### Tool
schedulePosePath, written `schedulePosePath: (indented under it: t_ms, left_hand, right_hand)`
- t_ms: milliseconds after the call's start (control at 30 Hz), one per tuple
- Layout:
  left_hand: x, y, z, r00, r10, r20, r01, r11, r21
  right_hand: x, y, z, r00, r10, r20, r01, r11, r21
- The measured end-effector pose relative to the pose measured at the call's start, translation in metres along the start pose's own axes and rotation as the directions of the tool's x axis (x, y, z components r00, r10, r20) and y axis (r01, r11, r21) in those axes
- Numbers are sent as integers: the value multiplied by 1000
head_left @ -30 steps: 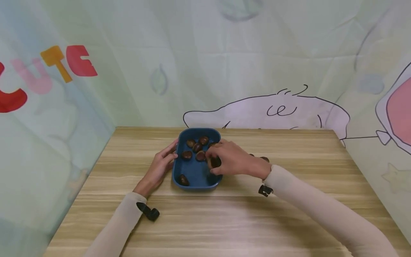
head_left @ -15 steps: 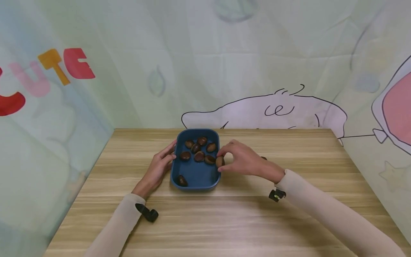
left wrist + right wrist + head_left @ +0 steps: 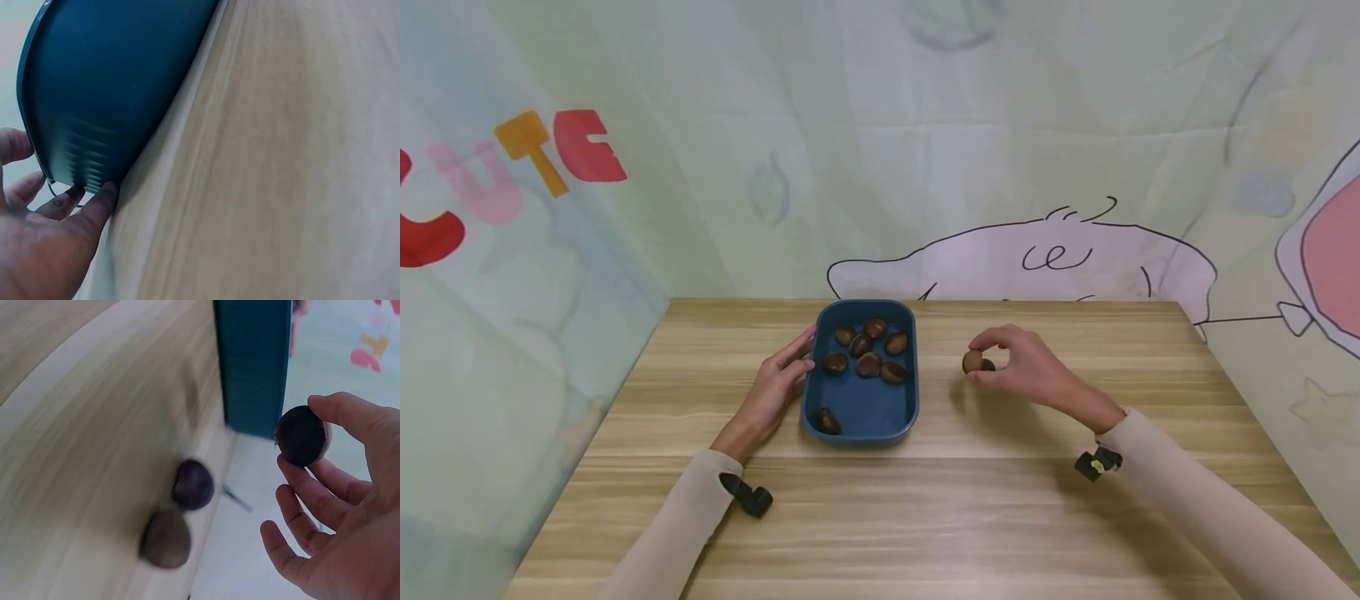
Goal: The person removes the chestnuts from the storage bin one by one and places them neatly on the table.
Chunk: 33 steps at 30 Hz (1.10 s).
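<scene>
A blue rectangular box (image 3: pixel 860 408) holds several brown chestnuts (image 3: pixel 861 344), mostly toward its far half, with one in the near left corner. My left hand (image 3: pixel 772 383) lies along the box's left side; in the left wrist view its fingers (image 3: pixel 94 209) touch the outer wall with the thumb near the rim. Right of the box, my right hand (image 3: pixel 1026 367) pinches a chestnut (image 3: pixel 302 436) between thumb and fingertips, above the table. Two more chestnuts (image 3: pixel 192 485) lie on the wood beneath it, mostly hidden by the hand in the head view.
The wood-grain table (image 3: pixel 880 517) ends at the back against a printed cloth backdrop (image 3: pixel 880 167), close behind the box's far end. Black wrist mounts sit on the left sleeve (image 3: pixel 666 517) and the right sleeve (image 3: pixel 1210 500).
My right hand has carried a chestnut out of the box, over its right rim and rightward to above the table. The left hand and the box stay in place.
</scene>
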<state>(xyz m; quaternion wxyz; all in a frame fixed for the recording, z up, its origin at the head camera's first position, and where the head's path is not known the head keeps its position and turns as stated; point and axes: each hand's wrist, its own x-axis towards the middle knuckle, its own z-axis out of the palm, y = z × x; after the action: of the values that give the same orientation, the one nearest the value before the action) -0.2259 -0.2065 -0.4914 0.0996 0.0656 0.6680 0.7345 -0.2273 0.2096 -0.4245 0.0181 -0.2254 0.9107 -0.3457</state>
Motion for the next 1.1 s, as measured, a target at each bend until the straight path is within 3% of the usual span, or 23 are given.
schedulePosePath:
  t_ms: [433, 800, 1100]
  left_hand:
    - [0, 1, 1, 1000, 6, 9, -6, 1000, -10]
    - [-1, 1, -1, 1000, 0, 2, 0, 1000, 1]
    - [-1, 1, -1, 1000, 1, 1, -2, 1000, 7]
  right_hand:
    - [-30, 54, -24, 986, 101, -129, -96, 994, 47]
    - [-46, 83, -29, 972, 213, -103, -208, 977, 54]
    - [-55, 94, -26, 962, 254, -100, -252, 967, 32]
